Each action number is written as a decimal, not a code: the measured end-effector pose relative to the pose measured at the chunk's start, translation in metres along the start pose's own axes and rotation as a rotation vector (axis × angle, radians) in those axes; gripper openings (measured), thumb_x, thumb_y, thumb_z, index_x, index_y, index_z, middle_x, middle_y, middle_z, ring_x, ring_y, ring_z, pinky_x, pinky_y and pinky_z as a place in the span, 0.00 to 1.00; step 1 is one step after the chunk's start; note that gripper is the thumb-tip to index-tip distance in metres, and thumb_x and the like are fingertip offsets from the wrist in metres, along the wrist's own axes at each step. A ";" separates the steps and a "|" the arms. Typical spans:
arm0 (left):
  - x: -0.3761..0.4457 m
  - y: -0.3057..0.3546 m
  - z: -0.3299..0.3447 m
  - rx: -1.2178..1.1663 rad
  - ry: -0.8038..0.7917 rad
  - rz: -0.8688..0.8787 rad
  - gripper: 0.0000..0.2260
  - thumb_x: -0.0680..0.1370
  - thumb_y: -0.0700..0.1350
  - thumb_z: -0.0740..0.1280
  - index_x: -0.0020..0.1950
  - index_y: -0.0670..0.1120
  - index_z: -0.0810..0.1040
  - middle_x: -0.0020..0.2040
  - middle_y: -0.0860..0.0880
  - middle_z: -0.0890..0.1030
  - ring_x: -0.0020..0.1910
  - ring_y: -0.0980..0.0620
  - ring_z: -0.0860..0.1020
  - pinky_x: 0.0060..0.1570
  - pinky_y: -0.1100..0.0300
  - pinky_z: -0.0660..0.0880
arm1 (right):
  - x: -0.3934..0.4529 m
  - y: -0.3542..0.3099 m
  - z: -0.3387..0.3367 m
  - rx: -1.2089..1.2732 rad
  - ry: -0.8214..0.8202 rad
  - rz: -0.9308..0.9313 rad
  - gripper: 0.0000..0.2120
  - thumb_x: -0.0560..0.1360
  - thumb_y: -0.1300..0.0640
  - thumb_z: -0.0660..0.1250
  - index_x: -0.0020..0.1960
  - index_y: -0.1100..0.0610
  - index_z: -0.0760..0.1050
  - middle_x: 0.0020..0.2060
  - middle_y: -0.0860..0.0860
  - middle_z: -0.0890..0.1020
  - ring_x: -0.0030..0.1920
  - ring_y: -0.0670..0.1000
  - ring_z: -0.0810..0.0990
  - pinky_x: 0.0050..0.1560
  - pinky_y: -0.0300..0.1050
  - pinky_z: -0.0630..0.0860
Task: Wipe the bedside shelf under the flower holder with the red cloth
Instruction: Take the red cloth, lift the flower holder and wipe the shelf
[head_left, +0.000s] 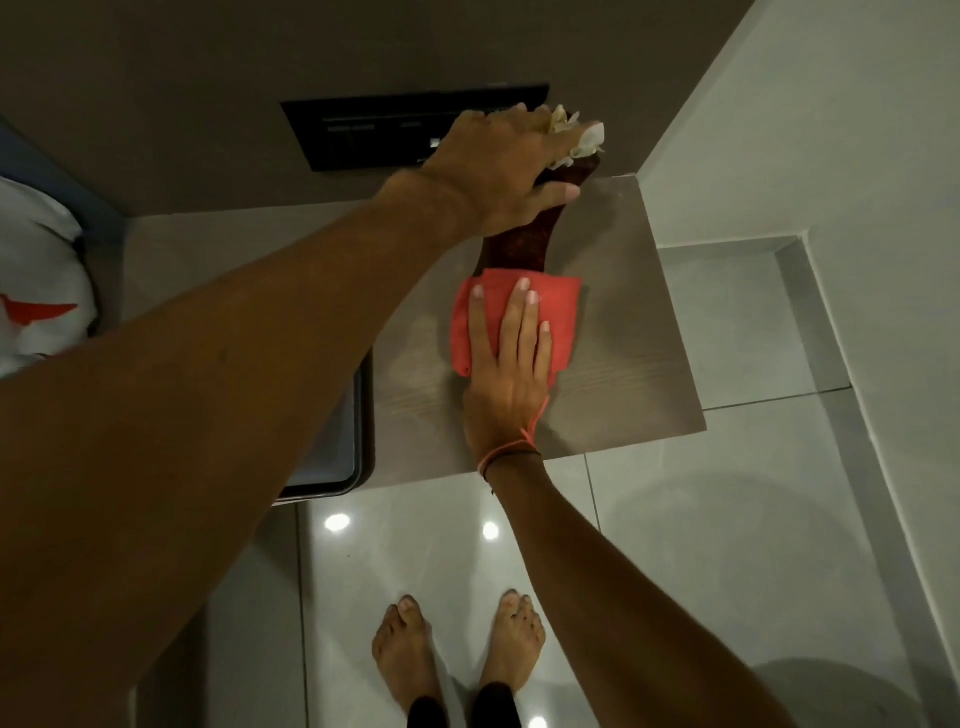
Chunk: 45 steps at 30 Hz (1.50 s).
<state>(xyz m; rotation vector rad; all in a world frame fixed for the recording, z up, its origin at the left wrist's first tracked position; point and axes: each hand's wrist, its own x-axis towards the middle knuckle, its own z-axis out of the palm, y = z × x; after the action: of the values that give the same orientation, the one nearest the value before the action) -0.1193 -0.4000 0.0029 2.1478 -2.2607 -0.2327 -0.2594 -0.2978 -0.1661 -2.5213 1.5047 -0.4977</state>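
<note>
1. The red cloth is laid folded on the shelf, near the middle of its top.
2. The cloth is pressed flat under the right hand, whose fingers are stretched out and spread a little, palm down; nothing is gripped.
3. The far edge of the cloth is met by the base of the flower holder, a dark reddish vase seen from above and leaning toward the wall corner.
4. The neck of the holder is clasped by the left hand, fingers curled round it and thumb pointing right; whether the base is lifted off the shelf or only tipped cannot be told.
5. Pale flowers are seen at the holder's top, just past the left fingertips.
6. A thin orange thread is worn on the right wrist.
7. A dark switch panel is set in the wall behind the shelf.
8. A grey tray is seen left of the shelf, partly hidden by the left forearm.
9. A white pillow with a red mark lies at the far left.
10. Two bare feet are planted on the glossy tiled floor below the shelf.
</note>
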 end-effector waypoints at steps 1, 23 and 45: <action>0.000 -0.001 0.000 -0.005 -0.003 -0.001 0.29 0.84 0.59 0.57 0.82 0.47 0.57 0.79 0.41 0.66 0.77 0.37 0.65 0.74 0.38 0.64 | -0.008 0.004 0.003 -0.024 -0.017 -0.035 0.22 0.85 0.52 0.48 0.78 0.53 0.64 0.77 0.63 0.65 0.78 0.63 0.61 0.74 0.66 0.64; -0.006 0.005 0.004 -0.006 0.000 -0.020 0.30 0.83 0.60 0.56 0.83 0.54 0.51 0.82 0.42 0.59 0.81 0.39 0.58 0.76 0.36 0.59 | -0.012 0.018 -0.008 -0.191 -0.180 -0.019 0.31 0.79 0.53 0.61 0.80 0.54 0.56 0.78 0.63 0.63 0.78 0.64 0.61 0.73 0.67 0.65; -0.107 0.055 0.031 -0.200 0.508 -0.096 0.26 0.81 0.56 0.64 0.76 0.48 0.71 0.76 0.37 0.70 0.76 0.38 0.68 0.76 0.38 0.65 | -0.061 0.033 -0.150 1.546 -0.462 1.134 0.17 0.76 0.54 0.70 0.65 0.56 0.78 0.58 0.58 0.85 0.52 0.63 0.86 0.40 0.64 0.83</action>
<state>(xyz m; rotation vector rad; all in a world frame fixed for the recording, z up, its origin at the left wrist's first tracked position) -0.1715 -0.2879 -0.0118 1.9386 -1.7768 0.0790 -0.3678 -0.2557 -0.0485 -0.4406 1.2071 -0.4698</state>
